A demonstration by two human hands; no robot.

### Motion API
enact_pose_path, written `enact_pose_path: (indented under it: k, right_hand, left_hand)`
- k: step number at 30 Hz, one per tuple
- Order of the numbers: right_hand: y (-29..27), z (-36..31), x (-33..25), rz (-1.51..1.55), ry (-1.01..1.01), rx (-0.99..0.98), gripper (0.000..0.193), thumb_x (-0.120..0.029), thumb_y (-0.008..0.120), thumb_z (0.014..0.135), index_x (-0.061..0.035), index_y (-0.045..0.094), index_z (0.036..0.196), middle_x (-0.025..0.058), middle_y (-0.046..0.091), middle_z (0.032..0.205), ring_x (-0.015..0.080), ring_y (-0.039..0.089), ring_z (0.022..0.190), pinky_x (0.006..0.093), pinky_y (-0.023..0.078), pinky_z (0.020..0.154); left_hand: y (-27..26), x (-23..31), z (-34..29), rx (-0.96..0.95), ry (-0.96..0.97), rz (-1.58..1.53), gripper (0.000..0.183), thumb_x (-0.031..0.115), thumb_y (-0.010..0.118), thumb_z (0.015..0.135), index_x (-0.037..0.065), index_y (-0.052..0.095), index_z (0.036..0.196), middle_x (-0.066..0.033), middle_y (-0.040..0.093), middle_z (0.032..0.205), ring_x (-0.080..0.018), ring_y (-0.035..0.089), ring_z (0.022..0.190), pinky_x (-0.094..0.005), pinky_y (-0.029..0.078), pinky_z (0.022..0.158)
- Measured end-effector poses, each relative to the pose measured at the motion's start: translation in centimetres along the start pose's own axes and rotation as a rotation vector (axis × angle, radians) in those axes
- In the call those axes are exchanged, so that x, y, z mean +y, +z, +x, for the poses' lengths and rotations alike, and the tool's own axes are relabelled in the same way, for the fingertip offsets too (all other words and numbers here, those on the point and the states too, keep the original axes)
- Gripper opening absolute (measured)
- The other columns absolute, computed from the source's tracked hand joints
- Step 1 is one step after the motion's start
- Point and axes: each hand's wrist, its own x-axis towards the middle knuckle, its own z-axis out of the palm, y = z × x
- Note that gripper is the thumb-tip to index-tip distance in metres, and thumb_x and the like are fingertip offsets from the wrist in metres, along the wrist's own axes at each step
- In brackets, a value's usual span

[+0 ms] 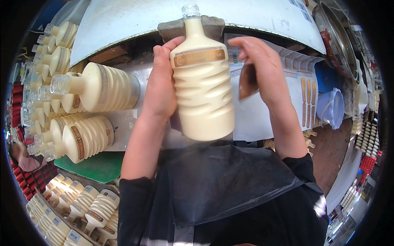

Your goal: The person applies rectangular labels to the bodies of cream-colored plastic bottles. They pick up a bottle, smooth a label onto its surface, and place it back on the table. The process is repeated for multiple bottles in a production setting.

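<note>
A cream-coloured bottle (204,98) with wavy ridges and a clear threaded neck lies before me, neck away from me. A gold-brown label band (201,58) runs across its shoulder. My left hand (163,78) holds the bottle's left side, the thumb along it and the other fingers mostly hidden. Just right of the bottle, my right hand (262,67) has its fingers bent, apart from the bottle. A flat brown piece (248,81) sits beneath its fingers, in its grip; motion blurs it. Under the bottle's neck is a folded grey cloth (170,29).
Several similar bottles (108,88) lie at the left, with more in rows at lower left (98,207). Printed label sheets (301,78) lie at right beside a white bucket (331,107). A white panel (254,18) spans the far side.
</note>
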Motion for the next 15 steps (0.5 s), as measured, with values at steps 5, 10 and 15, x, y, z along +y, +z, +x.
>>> enact_pose_path:
  k: [5, 10, 15]
  right_hand:
    - [2.9, 0.9, 1.6, 0.129, 0.065, -0.113, 0.041, -0.033, 0.065, 0.104, -0.0003, 0.069, 0.128, 0.0033, 0.072, 0.107, 0.0072, 0.062, 0.092, 0.0228, 0.051, 0.082]
    - [3.3, 0.6, 1.9, 0.271, 0.137, -0.106, 0.042, -0.03, 0.069, 0.102, 0.0007, 0.068, 0.129, 0.0057, 0.073, 0.11, 0.0086, 0.065, 0.096, 0.0234, 0.052, 0.085]
    - [3.5, 0.5, 1.9, 0.266, 0.132, -0.083, 0.041, -0.029, 0.069, 0.101, 0.0016, 0.068, 0.129, 0.0061, 0.073, 0.109, 0.0079, 0.065, 0.095, 0.0222, 0.052, 0.083]
  left_hand:
    - [-0.4, 0.2, 0.3, 0.051, 0.037, 0.249, 0.053, 0.047, 0.051, 0.109, 0.002, 0.054, 0.139, -0.0076, 0.066, 0.123, -0.0108, 0.061, 0.109, -0.0283, 0.05, 0.096]
    - [-1.3, -0.3, 0.8, 0.043, 0.041, 0.192, 0.047, 0.039, 0.059, 0.107, 0.001, 0.058, 0.135, -0.0049, 0.069, 0.115, -0.0082, 0.063, 0.101, -0.025, 0.051, 0.09]
    - [-1.6, -0.9, 0.7, 0.027, 0.094, 0.18, 0.048, 0.04, 0.056, 0.108, 0.001, 0.058, 0.136, -0.0057, 0.069, 0.117, -0.0087, 0.063, 0.103, -0.0255, 0.052, 0.091]
